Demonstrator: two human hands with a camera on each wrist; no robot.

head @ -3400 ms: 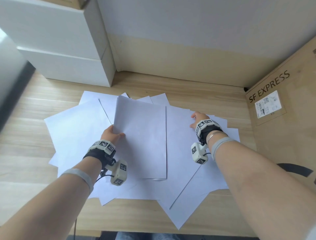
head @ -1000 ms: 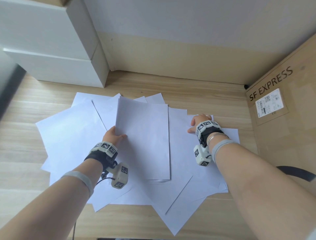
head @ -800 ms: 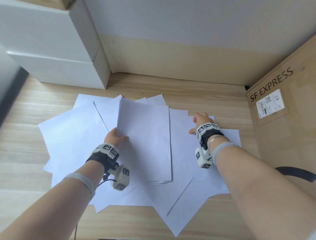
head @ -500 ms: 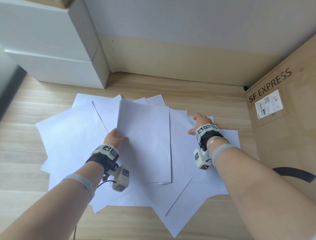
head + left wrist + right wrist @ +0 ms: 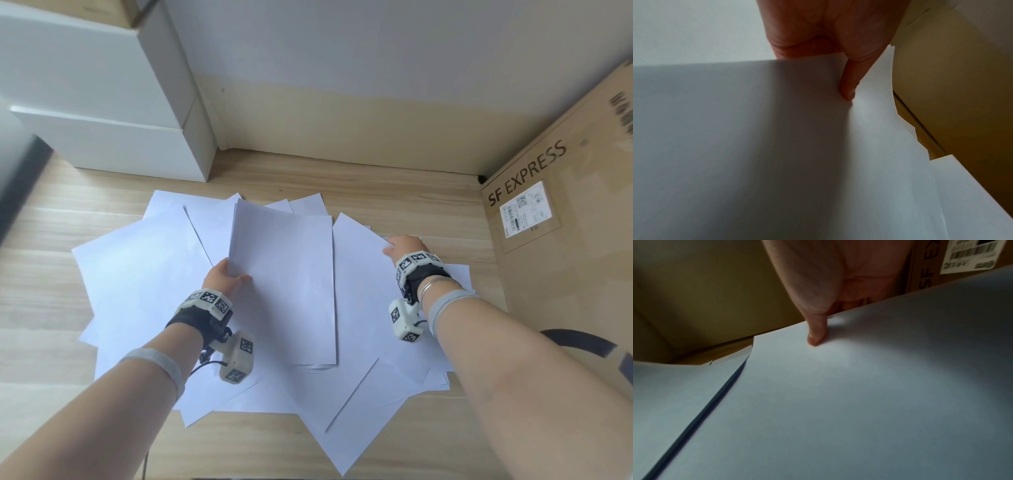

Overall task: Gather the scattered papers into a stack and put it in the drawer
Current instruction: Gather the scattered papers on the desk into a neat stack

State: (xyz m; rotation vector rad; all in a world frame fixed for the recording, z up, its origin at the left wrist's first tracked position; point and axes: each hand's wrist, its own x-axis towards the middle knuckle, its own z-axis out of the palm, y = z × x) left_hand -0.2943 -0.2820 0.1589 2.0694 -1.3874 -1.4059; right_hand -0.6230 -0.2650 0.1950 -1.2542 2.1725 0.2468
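Observation:
White paper sheets (image 5: 137, 281) lie fanned out and overlapping on the wooden surface (image 5: 41, 342). My left hand (image 5: 234, 274) pinches the left edge of a small squared stack (image 5: 284, 291) in the middle, thumb (image 5: 847, 87) on top and fingers hidden beneath. My right hand (image 5: 394, 245) pinches the far edge of a sheet (image 5: 363, 301) to the right of the stack. Its thumb (image 5: 816, 335) lies on top, and that edge is raised slightly. The white drawer unit (image 5: 102, 102) stands at the back left with its fronts closed.
A tall cardboard box (image 5: 565, 240) marked SF EXPRESS walls off the right side, close to my right hand. A black curved band (image 5: 582, 342) lies at its foot. The wall runs along the back, with bare wood between it and the papers.
My right hand has pinched the far edge of the right-hand sheet and raised it a little. My left hand keeps its hold on the middle stack, almost unmoved.

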